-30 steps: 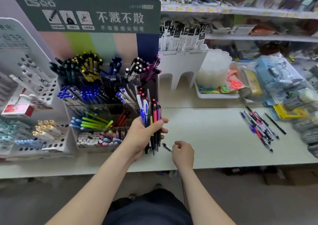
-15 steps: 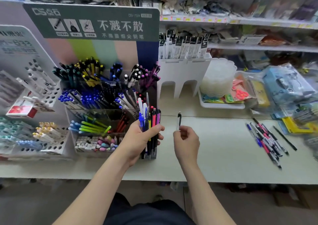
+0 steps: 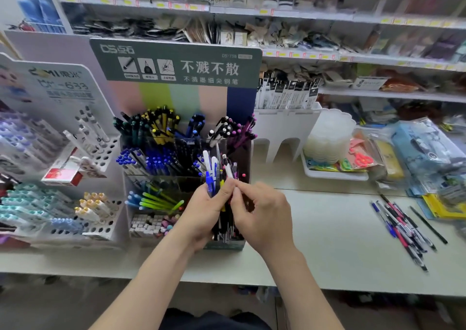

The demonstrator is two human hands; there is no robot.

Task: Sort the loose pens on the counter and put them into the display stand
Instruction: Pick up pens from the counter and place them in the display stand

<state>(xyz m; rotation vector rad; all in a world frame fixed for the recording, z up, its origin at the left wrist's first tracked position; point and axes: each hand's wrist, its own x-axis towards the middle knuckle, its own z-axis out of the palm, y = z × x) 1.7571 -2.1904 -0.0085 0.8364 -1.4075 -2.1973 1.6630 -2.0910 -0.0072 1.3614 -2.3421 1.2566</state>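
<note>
Gripping upright bundle of pens [image 3: 210,178] in left hand [image 3: 201,216], just before display stand [image 3: 164,180]; pinching pen [image 3: 228,170] at bundle top with right hand [image 3: 264,216]. Leaving loose pens [image 3: 401,226] well right on counter [image 3: 327,249]. Judged light, stiff, slick, apt to roll: pinch mid-barrel

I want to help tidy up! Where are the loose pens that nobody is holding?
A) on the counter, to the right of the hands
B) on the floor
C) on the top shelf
A: the pile of loose pens lies on the counter, well to the right of the right hand.
</note>
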